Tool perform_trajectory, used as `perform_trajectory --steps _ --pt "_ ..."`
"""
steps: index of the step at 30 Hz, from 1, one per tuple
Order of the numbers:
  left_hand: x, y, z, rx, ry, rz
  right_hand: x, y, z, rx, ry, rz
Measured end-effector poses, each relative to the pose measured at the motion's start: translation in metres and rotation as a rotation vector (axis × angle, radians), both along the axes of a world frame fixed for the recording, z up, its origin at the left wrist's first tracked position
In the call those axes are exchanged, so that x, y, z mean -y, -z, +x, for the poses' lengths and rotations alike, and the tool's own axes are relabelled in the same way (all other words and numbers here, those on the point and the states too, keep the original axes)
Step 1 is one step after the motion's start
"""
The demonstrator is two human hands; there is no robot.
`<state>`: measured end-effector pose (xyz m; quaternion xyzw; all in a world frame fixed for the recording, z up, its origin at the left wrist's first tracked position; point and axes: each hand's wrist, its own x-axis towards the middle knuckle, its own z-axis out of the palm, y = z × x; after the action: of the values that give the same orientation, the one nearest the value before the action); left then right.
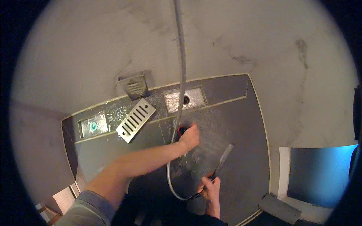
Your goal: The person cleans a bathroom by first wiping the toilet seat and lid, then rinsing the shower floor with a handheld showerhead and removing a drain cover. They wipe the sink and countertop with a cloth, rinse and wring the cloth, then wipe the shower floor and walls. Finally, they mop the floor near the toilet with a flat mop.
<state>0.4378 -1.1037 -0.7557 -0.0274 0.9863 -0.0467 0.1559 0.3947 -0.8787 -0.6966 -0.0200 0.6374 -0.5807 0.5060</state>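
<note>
My left hand (191, 137) grips a small dark round part with a red rim (182, 130) over the wet grey floor. Lower down, my right hand (209, 186) is closed around the black handle of a hand shower (215, 173), whose pale upper end points up and right. A silvery shower hose (182, 53) hangs down past my left hand and loops to the handle. Beyond my hands, a metal drain recess (196, 99) shows a dark round hole. Left of it lies a slotted metal drain cover (136, 120), tilted across the floor channel.
Another metal drain recess (101, 121) at left holds a turquoise round piece (93, 126). A slotted shelf or bracket (134, 84) stands out from the grey marbled wall (226, 36). At lower right lie a rolled grey mat or towel (280, 209) and a blue-lit opening (319, 175).
</note>
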Motion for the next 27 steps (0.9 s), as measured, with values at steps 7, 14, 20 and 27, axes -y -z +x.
perform_trajectory --steps 7,14,20,27 --pt "0.083 0.050 -0.013 0.003 -0.627 0.159 0.013 0.016 -0.046 -0.010 0.177 0.003" --pt "0.143 0.104 -0.007 -0.912 -0.812 0.637 0.017 0.021 -0.053 -0.032 0.014 -0.041" --pt "0.122 0.118 0.003 -0.469 -0.900 0.567 0.003 0.023 -0.055 0.080 0.132 -0.001" --pt "0.068 0.007 0.098 -0.485 -0.168 0.718 0.006 0.019 -0.082 -0.213 0.511 0.153"
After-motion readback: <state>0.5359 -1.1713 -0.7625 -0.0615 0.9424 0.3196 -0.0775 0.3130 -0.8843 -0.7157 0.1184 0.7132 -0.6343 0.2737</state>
